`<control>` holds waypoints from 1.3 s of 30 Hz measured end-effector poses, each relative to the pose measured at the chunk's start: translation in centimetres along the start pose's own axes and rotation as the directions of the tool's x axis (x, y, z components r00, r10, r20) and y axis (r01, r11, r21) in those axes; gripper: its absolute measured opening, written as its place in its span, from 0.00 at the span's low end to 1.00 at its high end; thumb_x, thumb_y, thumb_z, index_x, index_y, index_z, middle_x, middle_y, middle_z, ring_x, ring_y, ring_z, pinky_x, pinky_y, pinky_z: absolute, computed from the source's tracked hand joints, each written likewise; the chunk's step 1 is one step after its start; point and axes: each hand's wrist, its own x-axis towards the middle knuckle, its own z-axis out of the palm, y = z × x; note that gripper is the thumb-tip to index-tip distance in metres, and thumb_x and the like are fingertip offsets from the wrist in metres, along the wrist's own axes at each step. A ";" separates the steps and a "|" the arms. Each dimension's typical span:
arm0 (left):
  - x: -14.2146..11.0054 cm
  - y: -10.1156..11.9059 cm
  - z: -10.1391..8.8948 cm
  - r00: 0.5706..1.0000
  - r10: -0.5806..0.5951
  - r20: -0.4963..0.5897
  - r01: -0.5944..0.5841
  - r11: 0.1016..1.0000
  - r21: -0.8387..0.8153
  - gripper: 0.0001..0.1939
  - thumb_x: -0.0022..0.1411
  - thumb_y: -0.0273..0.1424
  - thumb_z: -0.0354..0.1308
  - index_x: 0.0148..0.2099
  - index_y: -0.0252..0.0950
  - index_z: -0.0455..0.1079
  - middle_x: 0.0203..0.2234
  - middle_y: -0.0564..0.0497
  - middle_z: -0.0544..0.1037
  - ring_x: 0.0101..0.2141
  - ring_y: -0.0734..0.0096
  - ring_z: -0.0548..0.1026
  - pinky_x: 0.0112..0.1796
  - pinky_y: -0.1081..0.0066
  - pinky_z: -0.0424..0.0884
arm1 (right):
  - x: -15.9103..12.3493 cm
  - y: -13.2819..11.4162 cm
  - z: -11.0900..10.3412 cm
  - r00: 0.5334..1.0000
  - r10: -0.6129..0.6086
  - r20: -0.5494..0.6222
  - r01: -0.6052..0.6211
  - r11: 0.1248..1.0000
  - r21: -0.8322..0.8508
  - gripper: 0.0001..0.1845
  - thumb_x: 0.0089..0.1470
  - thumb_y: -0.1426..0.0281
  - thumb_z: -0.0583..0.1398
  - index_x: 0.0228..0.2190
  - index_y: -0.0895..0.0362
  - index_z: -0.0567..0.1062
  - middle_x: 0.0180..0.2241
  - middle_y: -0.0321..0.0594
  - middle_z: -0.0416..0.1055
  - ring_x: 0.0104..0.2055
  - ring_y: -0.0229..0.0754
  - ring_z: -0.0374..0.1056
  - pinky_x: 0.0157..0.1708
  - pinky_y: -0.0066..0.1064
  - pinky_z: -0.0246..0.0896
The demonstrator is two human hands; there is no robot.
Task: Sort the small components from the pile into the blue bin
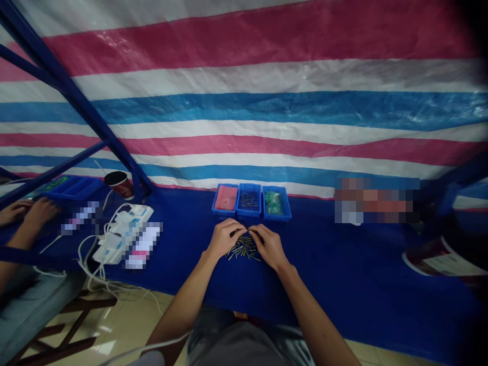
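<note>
Left hand (224, 238) and right hand (270, 247) are positioned palm-down, fingers curled inward, with the fingertips meeting just above a loose pile of thin metal pins (243, 249). Both hands are partly closed; whether either has hold of a pin cannot be determined from this view. The pile lies directly on a blue table covering (343, 264), between the hands and just in front of three blue plastic trays. Tray contents, left to right: a flat red item (225, 198) in the left tray (220, 212); similar pins (249, 200) in the middle tray (248, 215); a green item (273, 202) in the right tray (276, 216). Further left, a co-worker's hands (28, 211) are just beside a fourth blue tray (72, 188). A white power strip (122, 234) with white cables (89, 269) lies between the co-worker's hands and the pile. A red paper cup (118, 184) stands behind the strip, near a striped tarpaulin (244, 101).
</note>
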 end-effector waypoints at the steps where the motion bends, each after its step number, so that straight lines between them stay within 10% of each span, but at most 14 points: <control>1: 0.0 0.0 0.0 1.000 0.001 0.001 -0.001 1.000 0.001 0.08 0.67 0.33 0.59 0.39 0.37 0.79 0.33 0.48 0.81 0.35 0.69 0.77 0.41 0.68 0.73 | 0.0 0.0 0.0 1.000 -0.008 -0.006 0.008 1.000 0.001 0.12 0.68 0.65 0.53 0.43 0.52 0.76 0.38 0.41 0.76 0.37 0.42 0.73 0.39 0.32 0.66; 39: 0.0 -0.2 0.1 1.000 -0.020 -0.010 0.020 0.999 -0.042 0.09 0.67 0.34 0.60 0.38 0.38 0.79 0.32 0.48 0.81 0.35 0.68 0.77 0.40 0.67 0.73 | 0.2 0.0 -0.3 0.999 0.038 0.038 -0.037 0.999 -0.024 0.21 0.70 0.61 0.50 0.26 0.54 0.68 0.24 0.35 0.68 0.25 0.38 0.65 0.30 0.29 0.57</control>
